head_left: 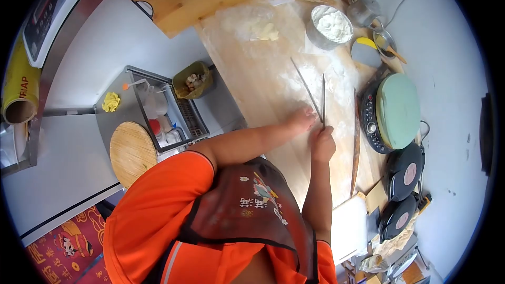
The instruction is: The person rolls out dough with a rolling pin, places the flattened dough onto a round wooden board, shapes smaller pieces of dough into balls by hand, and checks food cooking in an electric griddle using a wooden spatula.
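In the head view, my right hand [322,145] is closed around the lower ends of two long, thin dark sticks. One stick [306,85] slants up and to the left; the other stick [323,94] points straight away from me, and they form a narrow V. Close beside them, to the left, my left hand [302,120] has its fingers curled together near the base of the slanted stick. Whether something small is between those fingers is hidden. Both hands are over a flour-dusted wooden board [263,89].
A metal bowl of flour [335,26] stands at the far side. To the right are a long wooden rolling pin [355,147], a round griddle with a green top [400,110] and black round appliances [404,171]. On the left, an open drawer unit [163,110] adjoins a bin [187,92].
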The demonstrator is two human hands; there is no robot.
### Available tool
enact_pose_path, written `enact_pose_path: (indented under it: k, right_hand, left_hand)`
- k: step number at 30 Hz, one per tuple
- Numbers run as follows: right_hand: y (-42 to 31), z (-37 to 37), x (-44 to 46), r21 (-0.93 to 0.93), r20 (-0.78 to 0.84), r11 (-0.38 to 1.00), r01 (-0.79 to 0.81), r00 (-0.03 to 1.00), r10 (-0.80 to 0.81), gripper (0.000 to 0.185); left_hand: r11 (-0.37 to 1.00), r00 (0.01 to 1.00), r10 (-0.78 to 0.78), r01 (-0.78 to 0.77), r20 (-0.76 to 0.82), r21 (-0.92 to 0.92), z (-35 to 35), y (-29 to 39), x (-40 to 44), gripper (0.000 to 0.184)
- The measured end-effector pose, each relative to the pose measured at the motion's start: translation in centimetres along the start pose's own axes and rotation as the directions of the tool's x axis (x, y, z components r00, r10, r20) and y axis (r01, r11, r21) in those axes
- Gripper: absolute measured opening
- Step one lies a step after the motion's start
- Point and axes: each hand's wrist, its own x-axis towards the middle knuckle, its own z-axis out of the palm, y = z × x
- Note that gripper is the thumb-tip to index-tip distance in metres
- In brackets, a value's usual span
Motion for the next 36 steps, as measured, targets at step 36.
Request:
enact_pose_path:
  k: [36]
  right_hand:
    - [-11.3, -1.9, -1.9, 0.509, 0.086, 0.833, 0.217, 0.950, -0.300, 0.016]
  left_hand:
    - [-0.363, 0.784, 0.543, -0.105, 0.302, 0.926, -18.2, 29.9, 16.4, 0.031]
